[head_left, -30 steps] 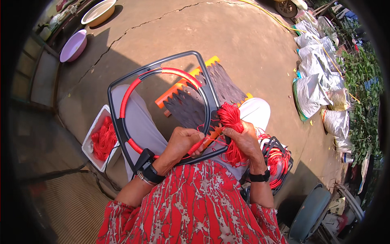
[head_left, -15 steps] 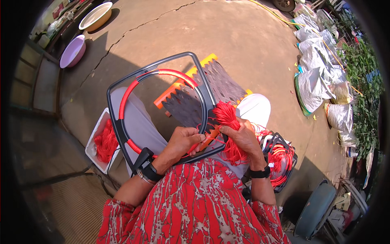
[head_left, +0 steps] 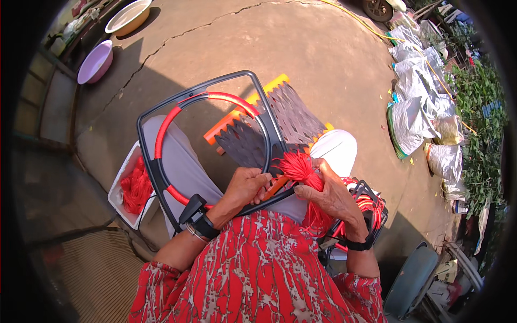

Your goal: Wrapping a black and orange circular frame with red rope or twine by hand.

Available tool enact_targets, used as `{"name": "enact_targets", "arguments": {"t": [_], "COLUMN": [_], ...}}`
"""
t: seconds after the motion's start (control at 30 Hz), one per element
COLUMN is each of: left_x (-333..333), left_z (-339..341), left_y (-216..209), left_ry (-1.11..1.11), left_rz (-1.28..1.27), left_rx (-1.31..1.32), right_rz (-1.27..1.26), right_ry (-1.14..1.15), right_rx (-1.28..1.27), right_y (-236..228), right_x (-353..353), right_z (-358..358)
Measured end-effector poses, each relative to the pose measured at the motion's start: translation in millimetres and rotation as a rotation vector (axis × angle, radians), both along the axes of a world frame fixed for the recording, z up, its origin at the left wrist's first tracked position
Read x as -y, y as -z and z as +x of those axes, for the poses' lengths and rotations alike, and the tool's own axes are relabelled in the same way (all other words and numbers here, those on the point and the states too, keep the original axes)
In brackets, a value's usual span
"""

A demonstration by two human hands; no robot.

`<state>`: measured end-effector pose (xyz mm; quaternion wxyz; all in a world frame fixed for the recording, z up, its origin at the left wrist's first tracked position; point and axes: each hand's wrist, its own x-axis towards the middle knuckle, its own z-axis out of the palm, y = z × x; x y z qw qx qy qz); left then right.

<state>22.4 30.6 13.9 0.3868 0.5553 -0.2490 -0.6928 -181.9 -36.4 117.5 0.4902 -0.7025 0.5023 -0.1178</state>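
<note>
On my lap a black frame [head_left: 144, 114] lies tilted, with a ring inside it. Red cord wraps [head_left: 166, 129] cover parts of the ring, and bare dark stretches lie between them. My left hand [head_left: 247, 185] is closed round the ring's near right side, fingers pinched there; the cord at its fingertips is partly hidden. To its right, my right hand [head_left: 336, 196] grips a thick bundle of red cord [head_left: 299, 168] between thumb and fingers. Loose ends fan out toward the ring, and the rest of the bundle hangs below the palm.
A white box [head_left: 114, 195] with red cord stands left of my legs. More frames with red cord [head_left: 371, 202] lie at my right. Ahead is an orange-ended stool with grey webbing [head_left: 291, 110]. White sacks [head_left: 412, 124] line the right; basins [head_left: 96, 62] stand far left.
My right hand has shifted right and slightly down, and its grip on the cord bundle has turned. The frame and my left hand have moved slightly left.
</note>
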Motion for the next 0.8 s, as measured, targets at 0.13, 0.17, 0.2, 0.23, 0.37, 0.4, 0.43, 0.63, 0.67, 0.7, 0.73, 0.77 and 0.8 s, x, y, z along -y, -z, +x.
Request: {"name": "enact_targets", "arguments": {"t": [0.13,0.17,0.2,0.23,0.37,0.4,0.43,0.63,0.67,0.7,0.73,0.77,0.8], "left_x": [-3,-5,-5,-5,-8,-7,-5,4,3,4,4,4,3], "left_z": [-2,-2,-4,-5,-15,-17,-17,1,2,-1,-3,-5,-7], "left_y": [11,13,14,14,26,22,14,21,26,22,15,11,11], "left_ry": [-0.027,-0.024,-0.029,-0.047,-0.052,-0.049,-0.047,-0.082,-0.102,-0.111,-0.110,-0.110,-0.113], "left_rz": [-0.145,-0.197,-0.202,-0.274,-0.436,-0.443,-0.457,-0.457,-0.469,-0.468,-0.444,-0.419,-0.420], "left_rx": [0.140,0.241,0.235,0.341,0.670,0.663,0.719,0.836,0.828,0.823,0.778,0.734,0.731], "right_rz": [-0.013,-0.087,-0.163,-0.264,-0.398,-0.400,-0.471,-0.728,-0.643,-0.556,-0.558,-0.568,-0.578], "right_ry": [-0.073,-0.094,-0.105,-0.151,-0.347,-0.341,-0.314,-0.295,-0.210,-0.120,-0.123,-0.130,-0.137], "right_rx": [0.001,-0.015,-0.036,-0.104,-0.499,-0.507,-0.507,-0.255,-0.272,-0.295,-0.299,-0.280,-0.261], "right_y": [22,16,11,12,22,29,38,56,56,56,63,76,82], "right_x": [-2,-4,-7,-9,-7,-2,4,1,-3,-7,-10,-12,-12], "right_z": [-6,-2,0,2,40,50,59,61,59,54,49,43,44]}}
